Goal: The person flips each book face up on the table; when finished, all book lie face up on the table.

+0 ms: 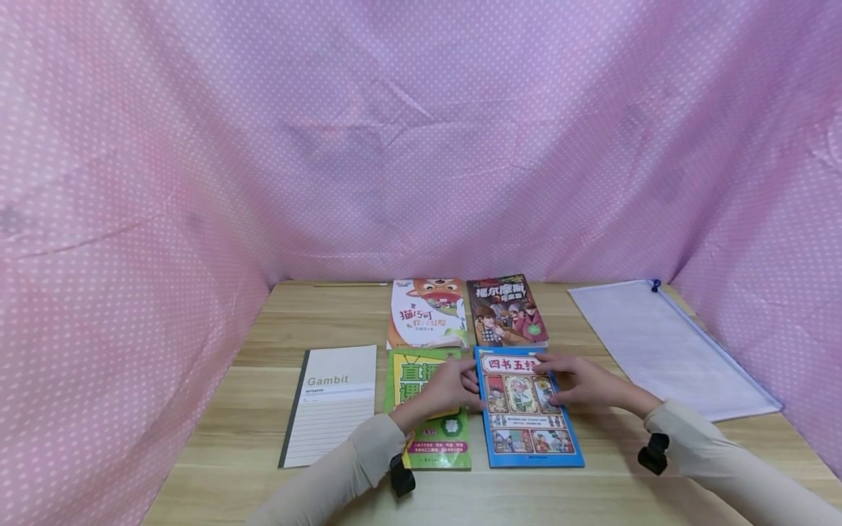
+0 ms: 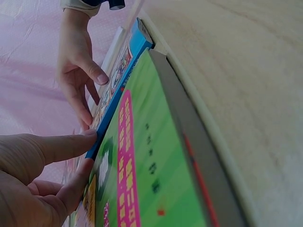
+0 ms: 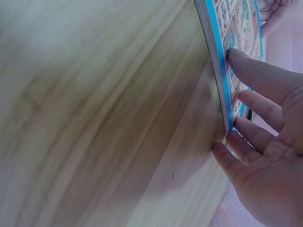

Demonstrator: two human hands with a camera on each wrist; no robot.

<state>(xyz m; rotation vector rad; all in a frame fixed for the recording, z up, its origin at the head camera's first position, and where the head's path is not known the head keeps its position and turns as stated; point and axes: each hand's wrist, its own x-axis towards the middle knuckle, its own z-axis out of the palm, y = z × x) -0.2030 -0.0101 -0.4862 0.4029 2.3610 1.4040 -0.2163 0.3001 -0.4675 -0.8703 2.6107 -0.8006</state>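
Observation:
A blue-bordered comic-style book (image 1: 531, 431) lies flat on the table, its cover facing up. At its left edge, my left hand (image 1: 449, 387) touches the blue spine with thumb and finger, as the left wrist view shows. This hand also covers part of a green book (image 1: 434, 462) lying just to the left. My right hand (image 1: 582, 380) rests over the blue book's right side, with thumb and fingertips on the cover and along the edge. In the right wrist view, the right fingers (image 3: 260, 106) are spread and loosely bent beside the book (image 3: 225, 71).
Behind lie a white book with an orange cartoon cover (image 1: 427, 314) and a dark detective book (image 1: 506, 310). A Gambit notebook (image 1: 332, 405) lies at left. At right is a white mesh pouch (image 1: 671, 343). A thin stick (image 1: 349, 284) lies along the table's back edge, before a pink dotted curtain (image 1: 460, 146).

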